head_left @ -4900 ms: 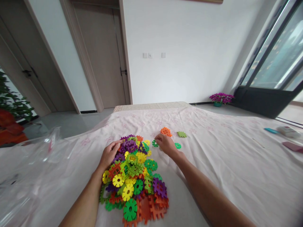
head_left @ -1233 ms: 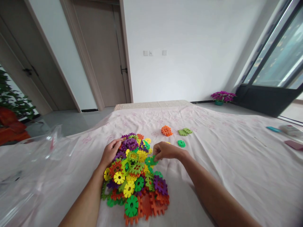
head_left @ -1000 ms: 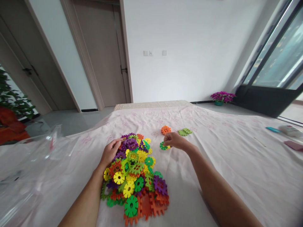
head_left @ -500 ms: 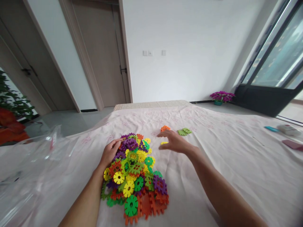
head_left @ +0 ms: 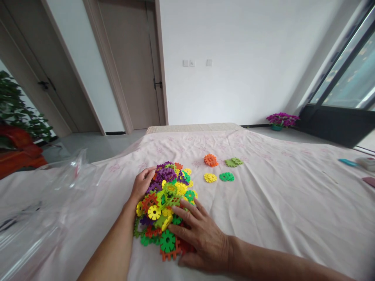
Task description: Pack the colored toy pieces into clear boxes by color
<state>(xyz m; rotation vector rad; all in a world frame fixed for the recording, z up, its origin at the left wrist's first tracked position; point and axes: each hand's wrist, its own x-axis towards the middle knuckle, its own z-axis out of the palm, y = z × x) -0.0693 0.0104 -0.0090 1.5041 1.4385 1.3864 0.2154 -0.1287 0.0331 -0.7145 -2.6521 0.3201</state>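
A heap of plastic interlocking pieces [head_left: 168,240], notched discs and lattice squares in green, yellow, orange and purple, lies on the cloth in front of me. My left hand [head_left: 142,184] rests against the heap's upper left edge beside the purple pieces, fingers extended, tips partly hidden. Over the heap's lower right side spreads my right hand [head_left: 202,238], palm down with its fingers apart, covering some pieces. Beyond it lie separate small groups: orange pieces [head_left: 211,160], light green squares [head_left: 234,162], yellow discs [head_left: 210,178] and green discs [head_left: 226,176].
A pale patterned cloth [head_left: 281,187] with wrinkles covers the surface. Clear plastic bags [head_left: 52,195] lie to the left. At the right edge are a blue item [head_left: 348,162] and a whitish object [head_left: 366,163]. Purple flowers [head_left: 283,119] stand on the floor by the wall.
My right hand has come back from the small groups to the heap and spread over it. Yellow and green discs it hid now show. My left hand stays at the heap's edge.
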